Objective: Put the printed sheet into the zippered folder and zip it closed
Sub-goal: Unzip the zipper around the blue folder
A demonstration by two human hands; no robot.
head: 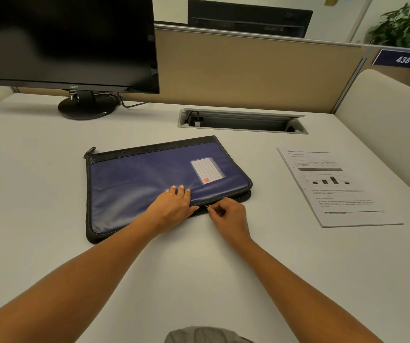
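Note:
A dark blue zippered folder (149,184) with black edging and a white label pocket lies flat in the middle of the desk. My left hand (174,206) presses flat on its near edge with straight fingers. Just to the right, my right hand (226,214) pinches the small zipper pull (207,206) on the folder's front edge. The printed sheet (335,189), with a table, a bar chart and text, lies on the desk to the right of the folder, apart from both hands.
A black monitor (65,40) on a round stand sits at the back left. A cable tray slot (242,121) is set into the desk behind the folder. A beige partition (248,70) closes the back, a low wall the right side.

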